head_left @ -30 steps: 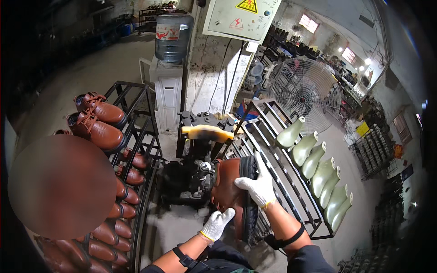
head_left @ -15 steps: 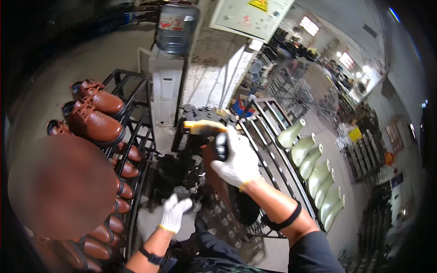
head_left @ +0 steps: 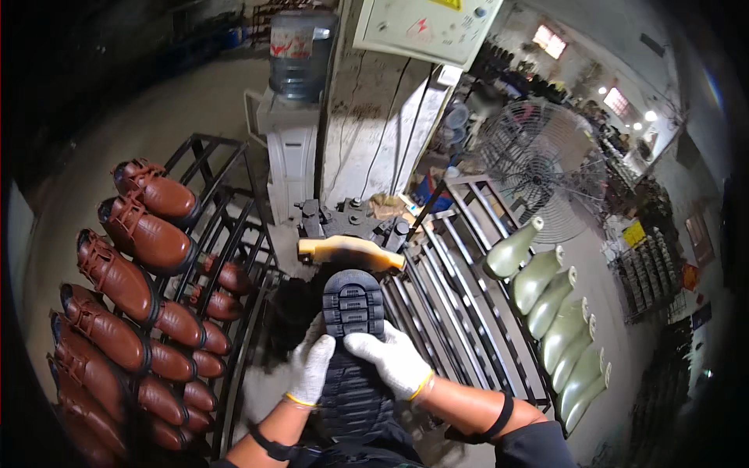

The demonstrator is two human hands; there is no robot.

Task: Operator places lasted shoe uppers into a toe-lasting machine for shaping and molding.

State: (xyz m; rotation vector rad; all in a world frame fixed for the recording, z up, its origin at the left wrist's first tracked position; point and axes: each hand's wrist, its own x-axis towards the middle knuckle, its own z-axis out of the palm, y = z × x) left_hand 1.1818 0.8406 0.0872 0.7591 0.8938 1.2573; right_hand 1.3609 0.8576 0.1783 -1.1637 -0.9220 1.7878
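Note:
Both hands wear white knit gloves. Between them I hold a shoe (head_left: 355, 390) with its black, ridged sole facing up; the heel end points away from me. My left hand (head_left: 310, 366) grips the shoe's left side, fingers partly hidden beneath. On the other side my right hand (head_left: 390, 360) is closed round it, thumb resting on the sole. Just beyond the heel stands a dark machine (head_left: 355, 218) with a yellow curved bar (head_left: 351, 253) across its front.
Brown laced shoes (head_left: 148, 242) fill a black rack (head_left: 253, 234) on my left. At right, a metal rack (head_left: 476, 288) carries several green shoe lasts (head_left: 538, 285). Behind are a water dispenser (head_left: 292, 148), a pillar (head_left: 367, 132), an electrical box (head_left: 421, 31) and a large fan (head_left: 538, 168).
My left hand has come up from low on the left and taken hold of the shoe. My right hand has moved down and nearer, and the shoe's sole now faces up.

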